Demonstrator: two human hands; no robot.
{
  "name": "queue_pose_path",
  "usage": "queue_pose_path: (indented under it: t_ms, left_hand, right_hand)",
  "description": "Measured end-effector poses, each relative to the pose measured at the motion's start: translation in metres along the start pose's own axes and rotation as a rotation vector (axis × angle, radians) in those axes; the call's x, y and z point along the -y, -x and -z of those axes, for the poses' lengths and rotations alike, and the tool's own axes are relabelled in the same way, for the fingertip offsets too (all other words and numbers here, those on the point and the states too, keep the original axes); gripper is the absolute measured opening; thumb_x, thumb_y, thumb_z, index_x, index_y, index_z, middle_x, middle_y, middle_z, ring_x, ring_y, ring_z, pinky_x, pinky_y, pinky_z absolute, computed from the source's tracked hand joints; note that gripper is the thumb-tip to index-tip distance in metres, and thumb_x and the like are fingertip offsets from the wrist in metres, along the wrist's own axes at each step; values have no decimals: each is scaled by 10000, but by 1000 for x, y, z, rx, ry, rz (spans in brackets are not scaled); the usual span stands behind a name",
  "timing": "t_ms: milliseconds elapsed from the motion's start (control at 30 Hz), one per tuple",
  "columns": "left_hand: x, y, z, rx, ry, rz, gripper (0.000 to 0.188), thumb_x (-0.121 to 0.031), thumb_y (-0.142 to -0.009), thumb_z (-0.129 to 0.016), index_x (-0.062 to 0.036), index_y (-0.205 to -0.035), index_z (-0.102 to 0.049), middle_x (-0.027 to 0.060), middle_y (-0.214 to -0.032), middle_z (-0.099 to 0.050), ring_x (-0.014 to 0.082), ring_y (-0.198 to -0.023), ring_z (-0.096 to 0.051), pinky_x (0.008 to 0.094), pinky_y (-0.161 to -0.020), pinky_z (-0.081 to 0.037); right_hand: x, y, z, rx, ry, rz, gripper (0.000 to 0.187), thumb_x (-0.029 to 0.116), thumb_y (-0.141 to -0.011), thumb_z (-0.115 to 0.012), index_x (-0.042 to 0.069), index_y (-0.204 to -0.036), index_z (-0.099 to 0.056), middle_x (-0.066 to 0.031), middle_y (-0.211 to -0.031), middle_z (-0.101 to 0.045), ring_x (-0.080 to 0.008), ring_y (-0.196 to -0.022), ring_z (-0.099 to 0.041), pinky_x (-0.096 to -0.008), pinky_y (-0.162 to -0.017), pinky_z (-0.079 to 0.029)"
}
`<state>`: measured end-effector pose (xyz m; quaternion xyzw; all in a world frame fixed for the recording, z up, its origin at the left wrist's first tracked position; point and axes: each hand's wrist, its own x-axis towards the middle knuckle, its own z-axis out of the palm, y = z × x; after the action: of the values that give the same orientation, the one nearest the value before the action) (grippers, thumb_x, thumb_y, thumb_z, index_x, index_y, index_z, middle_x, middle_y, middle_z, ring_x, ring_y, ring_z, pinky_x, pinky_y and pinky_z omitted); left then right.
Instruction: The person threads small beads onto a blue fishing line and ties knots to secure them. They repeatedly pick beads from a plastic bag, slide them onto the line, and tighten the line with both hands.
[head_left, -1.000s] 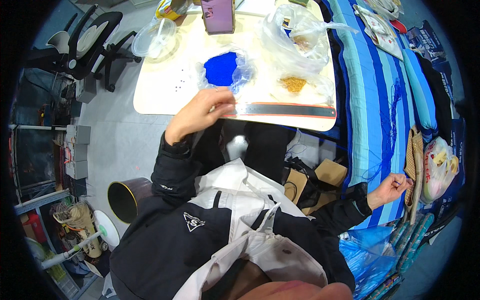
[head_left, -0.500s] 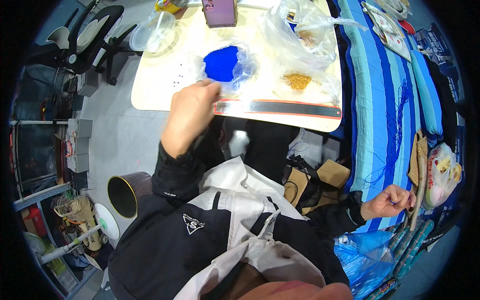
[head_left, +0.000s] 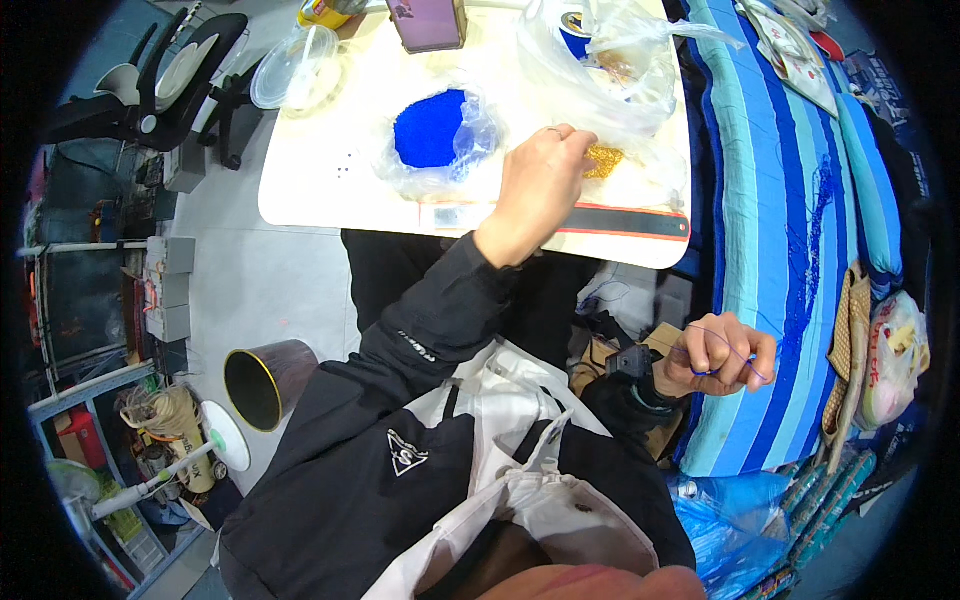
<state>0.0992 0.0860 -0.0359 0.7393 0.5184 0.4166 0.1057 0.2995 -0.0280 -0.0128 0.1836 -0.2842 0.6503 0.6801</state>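
Observation:
My left hand [head_left: 545, 180] reaches across the near part of the table, its fingertips pinched together at the left edge of a heap of gold beads [head_left: 604, 161]. Anything between those fingertips is too small to make out. Left of it, a bright blue heap of beads [head_left: 430, 128] lies on crumpled clear plastic. My right hand [head_left: 725, 352] is raised beyond the table's right corner, fingers curled closed on a thin blue thread [head_left: 745, 357] that loops over the knuckles. Several tiny dark beads [head_left: 344, 170] sit on the tabletop further left.
A black ruler-like strip [head_left: 630, 222] lies along the pale table's [head_left: 330, 205] front edge. Behind stand a clear plastic bag [head_left: 600, 85], a purple box [head_left: 428, 25] and a clear round lid [head_left: 295, 70]. Blue thread [head_left: 812, 240] trails over the striped bedding [head_left: 745, 200] at right.
My left hand has moved right, from the front of the blue heap to the gold beads. My right hand has come leftward and up, and the thread across it now shows.

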Motion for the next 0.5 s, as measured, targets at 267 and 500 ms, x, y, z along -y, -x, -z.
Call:
queue_pose_path:
  t_ms: [267,500]
  left_hand:
    - [71,-55,46,192,-295,-26,142,2,-763,-585,-12,-868,-679,209,-853,-654,376,-864,-636,439,-755,-504]
    - [111,-74,14,322,-351,98,139,-67,-742,-670,-10,-869,-678,223,-877,-656,375,-881,-637,429,-797,-505]
  right_hand:
    - [-8,0,25,-57,-65,-84,275,198,-937,-601,87,-695,-532,3,-434,-429,-53,-355,-211,-212,-373,-203]
    - [-10,-3,28,-52,-84,-145,229,182,-941,-589,98,-736,-533,21,-440,-392,-34,-368,-209,-209,-387,-210]
